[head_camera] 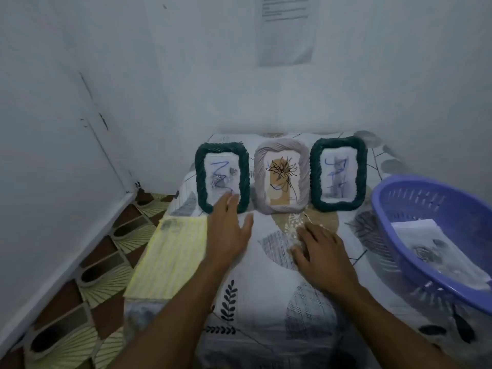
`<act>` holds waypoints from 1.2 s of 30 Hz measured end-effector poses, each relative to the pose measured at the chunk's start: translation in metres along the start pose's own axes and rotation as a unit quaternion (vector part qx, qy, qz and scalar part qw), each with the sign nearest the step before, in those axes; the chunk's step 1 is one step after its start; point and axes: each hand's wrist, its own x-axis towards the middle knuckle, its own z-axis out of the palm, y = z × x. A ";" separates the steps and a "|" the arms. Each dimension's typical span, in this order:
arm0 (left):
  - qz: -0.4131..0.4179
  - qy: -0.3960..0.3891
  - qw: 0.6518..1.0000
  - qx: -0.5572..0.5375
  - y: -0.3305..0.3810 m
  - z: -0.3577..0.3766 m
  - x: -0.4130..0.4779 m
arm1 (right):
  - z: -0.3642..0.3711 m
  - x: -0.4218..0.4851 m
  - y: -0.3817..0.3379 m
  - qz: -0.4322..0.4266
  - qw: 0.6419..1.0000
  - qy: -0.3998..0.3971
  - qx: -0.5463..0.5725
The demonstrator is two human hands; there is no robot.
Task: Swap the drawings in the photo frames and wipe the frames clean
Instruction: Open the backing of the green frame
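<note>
Three small photo frames stand upright in a row at the back of a worktop (266,302) covered with a leaf-patterned cloth: a left green frame (200,179), a grey frame (259,182) in the middle, and a right green frame (315,177), each holding a scribbled drawing. The left hand (229,235) reaches forward with fingers (231,202) straight and open, gripping nothing. The fingertips overlap the bottom edge of the left green frame, but whether they touch it is unclear. The right hand (322,251) lies flat and open on the cloth just in front of the grey frame, empty.

The frames stand close together, so a push low on one could tip it back or knock it into its neighbour. The loose cloth cover could also slide under a pressing palm and shake the whole row.

A folded yellow cloth (167,259) lies at the left edge of the worktop, partly over the side, where a nudge might drop it. A purple basket (426,203) holding paper sheets (431,249) sits at the right. Pale walls meet in a corner behind, with a printed notice (285,30) taped up. A brown and cream tiled floor (93,262) shows at the left.
</note>
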 end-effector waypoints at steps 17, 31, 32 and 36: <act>-0.225 0.087 0.890 -0.387 -0.058 -0.040 0.076 | 0.002 0.002 0.003 -0.006 1.000 0.018 -0.001; -0.034 0.088 0.938 -0.332 0.030 -0.065 0.014 | -0.083 0.027 -0.041 0.001 0.934 0.162 0.320; -0.015 0.088 0.944 -0.317 0.039 -0.062 0.010 | -0.097 0.031 -0.050 0.013 0.916 0.165 0.365; 0.053 0.103 0.957 -0.267 0.070 -0.047 -0.004 | -0.123 0.043 -0.065 0.070 0.851 0.148 0.499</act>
